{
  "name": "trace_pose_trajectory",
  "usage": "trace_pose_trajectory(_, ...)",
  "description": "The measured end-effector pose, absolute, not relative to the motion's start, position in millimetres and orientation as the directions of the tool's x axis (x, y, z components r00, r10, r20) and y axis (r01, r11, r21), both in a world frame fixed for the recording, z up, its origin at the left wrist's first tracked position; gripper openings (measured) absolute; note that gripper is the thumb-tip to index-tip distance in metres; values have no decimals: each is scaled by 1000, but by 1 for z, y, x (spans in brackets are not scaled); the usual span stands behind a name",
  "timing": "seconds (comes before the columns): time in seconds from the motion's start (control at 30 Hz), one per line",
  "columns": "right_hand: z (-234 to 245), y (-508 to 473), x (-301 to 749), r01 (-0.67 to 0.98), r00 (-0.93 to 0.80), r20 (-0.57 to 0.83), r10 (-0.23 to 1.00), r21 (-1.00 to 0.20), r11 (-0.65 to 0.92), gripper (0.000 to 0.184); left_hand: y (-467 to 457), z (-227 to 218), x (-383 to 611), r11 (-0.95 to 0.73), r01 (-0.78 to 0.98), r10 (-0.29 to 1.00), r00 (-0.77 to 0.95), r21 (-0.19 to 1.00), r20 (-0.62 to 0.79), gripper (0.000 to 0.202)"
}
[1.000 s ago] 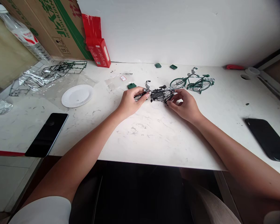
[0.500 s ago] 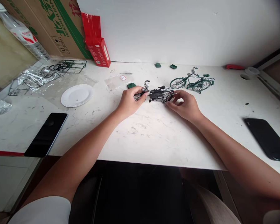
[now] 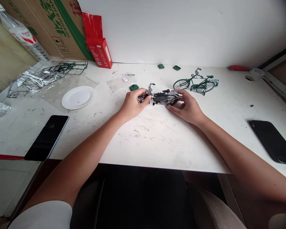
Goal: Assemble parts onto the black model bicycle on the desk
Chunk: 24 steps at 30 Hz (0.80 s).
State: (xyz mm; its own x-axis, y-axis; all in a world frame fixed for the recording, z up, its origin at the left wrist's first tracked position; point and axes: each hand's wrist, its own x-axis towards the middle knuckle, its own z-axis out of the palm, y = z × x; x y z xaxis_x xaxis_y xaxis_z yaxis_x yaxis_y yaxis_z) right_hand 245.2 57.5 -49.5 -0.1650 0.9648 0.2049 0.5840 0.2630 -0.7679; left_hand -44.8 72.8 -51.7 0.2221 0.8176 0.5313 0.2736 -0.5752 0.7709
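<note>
A small black model bicycle (image 3: 160,98) with silver handlebars stands upright on the white table between my hands. My left hand (image 3: 134,102) is closed on its front end, thumb and forefinger pinching just below the handlebars. Most of the front wheel is hidden by those fingers. At the back of the bicycle, my right hand (image 3: 189,106) grips around the rear wheel, its thumb low on the near side and its forefinger by the rear rack. Behind and to the right stands a green model bicycle (image 3: 197,83), which neither hand touches.
Small green parts (image 3: 134,87) lie behind my left hand, near a clear bag (image 3: 116,84). To the left are a white plate (image 3: 78,98), black part frames (image 3: 62,70) and a phone (image 3: 47,136). Another black phone (image 3: 273,140) lies right. A red box (image 3: 101,54) stands behind.
My right hand has shifted slightly left and closed further around the bicycle's rear wheel. My left hand keeps its pinch at the front.
</note>
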Motion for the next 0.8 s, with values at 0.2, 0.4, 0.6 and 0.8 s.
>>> trace_pose_trajectory(0.2, -47, 57, 244, 586, -196, 205, 959, -760, 282, 70, 72, -51, -44, -580, 294, 814, 229, 760, 533, 11)
trace_pose_trajectory(0.4, -46, 55, 243, 622, -215, 216, 953, -721, 304, 63, 71, -49, -44, -588, 310, 809, 240, 747, 537, 10)
trace_pose_trajectory(0.6, -33, 59, 256, 708, -321, 300, 898, -553, 439, 80, 72, -50, -44, -587, 295, 809, 230, 754, 541, 11)
trace_pose_trajectory(0.8, -3, 71, 281, 611, -64, 497, 865, -666, 428, 80, 72, -49, -44, -583, 307, 812, 226, 752, 537, 10)
